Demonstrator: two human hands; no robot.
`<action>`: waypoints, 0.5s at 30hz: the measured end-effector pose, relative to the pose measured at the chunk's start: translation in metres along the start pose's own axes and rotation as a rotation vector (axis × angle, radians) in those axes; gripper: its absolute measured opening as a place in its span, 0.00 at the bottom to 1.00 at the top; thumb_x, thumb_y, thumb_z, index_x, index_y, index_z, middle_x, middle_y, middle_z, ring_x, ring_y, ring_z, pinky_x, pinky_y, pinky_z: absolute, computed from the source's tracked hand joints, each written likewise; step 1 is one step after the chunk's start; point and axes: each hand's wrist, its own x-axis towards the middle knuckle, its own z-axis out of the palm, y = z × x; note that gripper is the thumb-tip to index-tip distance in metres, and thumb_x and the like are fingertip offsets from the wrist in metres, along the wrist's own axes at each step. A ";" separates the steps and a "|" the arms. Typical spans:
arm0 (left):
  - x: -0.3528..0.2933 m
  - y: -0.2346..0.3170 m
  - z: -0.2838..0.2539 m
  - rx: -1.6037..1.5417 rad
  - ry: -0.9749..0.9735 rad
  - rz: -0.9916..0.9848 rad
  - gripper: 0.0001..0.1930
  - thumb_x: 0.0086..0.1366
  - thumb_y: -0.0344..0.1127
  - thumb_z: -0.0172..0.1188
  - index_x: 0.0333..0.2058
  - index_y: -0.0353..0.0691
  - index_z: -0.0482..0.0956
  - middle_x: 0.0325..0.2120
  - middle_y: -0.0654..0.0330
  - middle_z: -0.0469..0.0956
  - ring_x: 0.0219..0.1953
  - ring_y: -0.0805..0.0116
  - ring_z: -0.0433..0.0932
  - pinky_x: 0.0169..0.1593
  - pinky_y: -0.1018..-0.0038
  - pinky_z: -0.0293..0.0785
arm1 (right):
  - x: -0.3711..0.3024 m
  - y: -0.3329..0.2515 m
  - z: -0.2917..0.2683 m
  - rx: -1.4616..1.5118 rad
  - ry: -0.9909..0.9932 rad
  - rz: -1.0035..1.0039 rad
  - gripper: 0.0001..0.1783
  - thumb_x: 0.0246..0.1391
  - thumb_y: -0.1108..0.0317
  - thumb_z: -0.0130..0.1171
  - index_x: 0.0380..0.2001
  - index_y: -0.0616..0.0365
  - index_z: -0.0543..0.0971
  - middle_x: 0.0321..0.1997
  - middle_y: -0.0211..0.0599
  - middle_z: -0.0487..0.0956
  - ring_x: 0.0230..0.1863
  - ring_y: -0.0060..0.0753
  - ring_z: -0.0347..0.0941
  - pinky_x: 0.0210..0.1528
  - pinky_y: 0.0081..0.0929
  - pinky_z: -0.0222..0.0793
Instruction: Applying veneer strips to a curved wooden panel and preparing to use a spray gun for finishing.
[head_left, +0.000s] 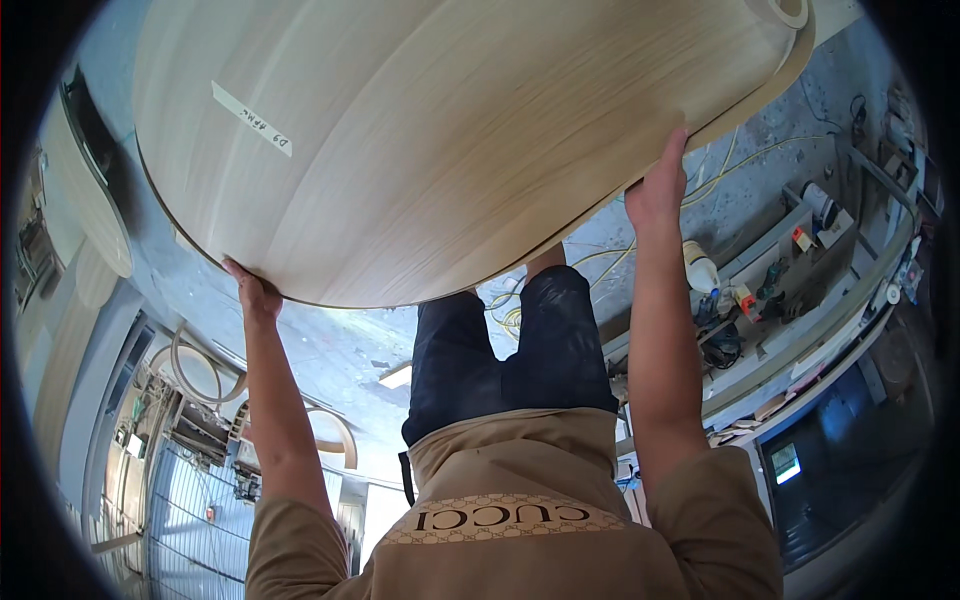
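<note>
Left hand [255, 292]: pinched the lower-left rim of the large, pale, wood-grained, round-edged panel [430, 150].
Right hand [660, 192]: clasped the panel's right edge, farther up than the left.
Panel: lay beyond and between both hands; grain slanted toward its upper right.
Pale curved ring [795, 14]: sat at the panel's upper-right end, cut off.
Hidden: most fingers; panel's top was out of frame, long axis undetermined.

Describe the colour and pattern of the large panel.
The large panel is pale beige-brown with streaky wood grain, best seen in the head view.
</note>
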 end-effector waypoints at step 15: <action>0.022 -0.005 -0.020 -0.040 -0.057 -0.038 0.50 0.67 0.80 0.33 0.77 0.51 0.50 0.77 0.63 0.51 0.77 0.59 0.51 0.78 0.59 0.47 | 0.000 0.003 0.016 0.232 -0.070 0.085 0.47 0.68 0.28 0.37 0.76 0.52 0.55 0.78 0.40 0.60 0.75 0.47 0.58 0.74 0.47 0.58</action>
